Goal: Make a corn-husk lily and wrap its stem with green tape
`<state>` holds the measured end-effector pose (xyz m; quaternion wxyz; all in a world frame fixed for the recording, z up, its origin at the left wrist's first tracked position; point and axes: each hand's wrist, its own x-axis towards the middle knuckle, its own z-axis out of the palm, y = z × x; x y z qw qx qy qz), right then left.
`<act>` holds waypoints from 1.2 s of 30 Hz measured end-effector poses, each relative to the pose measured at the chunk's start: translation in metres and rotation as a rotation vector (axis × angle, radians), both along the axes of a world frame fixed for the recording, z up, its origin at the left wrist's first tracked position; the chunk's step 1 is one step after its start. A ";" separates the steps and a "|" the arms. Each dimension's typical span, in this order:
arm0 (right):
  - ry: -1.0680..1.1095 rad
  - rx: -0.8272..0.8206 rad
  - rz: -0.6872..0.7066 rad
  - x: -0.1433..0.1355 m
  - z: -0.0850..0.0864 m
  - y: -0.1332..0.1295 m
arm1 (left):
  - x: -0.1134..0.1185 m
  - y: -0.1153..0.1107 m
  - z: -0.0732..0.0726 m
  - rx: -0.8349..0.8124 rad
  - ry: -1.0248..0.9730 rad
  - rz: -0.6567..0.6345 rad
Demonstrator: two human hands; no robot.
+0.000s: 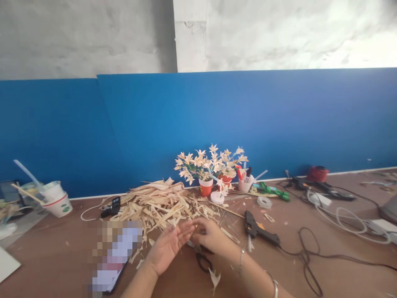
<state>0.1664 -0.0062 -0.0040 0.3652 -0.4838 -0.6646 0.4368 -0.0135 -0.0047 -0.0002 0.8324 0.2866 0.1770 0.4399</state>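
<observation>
My left hand is turned palm up over the table, its fingers stretched toward the right. Against those fingertips, my right hand is bent with its fingers curled and pressed together; what they hold, if anything, is hidden. Under the right hand lie scissors, their dark handle showing and the rest covered. A pale, pointed husk piece rests close to the handle. Just beyond both hands spreads a heap of dry, straw-coloured husk strips.
Husk-like flowers stand in small red-and-white pots at the back. A black glue gun with its cord lies right of my hands. A phone is at the left, a paper cup farther left. Behind rises a blue partition.
</observation>
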 end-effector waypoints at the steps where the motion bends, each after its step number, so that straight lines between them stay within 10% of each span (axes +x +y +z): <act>1: -0.025 -0.029 -0.050 0.009 0.001 0.004 | -0.002 0.002 0.001 -0.010 -0.005 0.053; 6: 0.034 -0.002 -0.228 0.058 0.009 0.014 | -0.010 0.012 -0.004 -0.141 0.115 0.306; 13: -0.064 0.020 -0.470 0.075 0.024 0.013 | -0.008 0.013 -0.007 -0.153 0.170 0.338; 22: 0.124 -0.017 0.256 -0.016 0.028 -0.015 | 0.000 -0.002 -0.002 -0.017 0.238 0.101; 29: -0.058 0.003 -0.291 0.062 0.025 0.010 | -0.014 0.015 -0.002 -0.175 0.065 0.384; 36: -0.646 0.188 -0.561 0.104 0.031 -0.004 | 0.005 0.007 -0.002 -0.149 0.261 0.289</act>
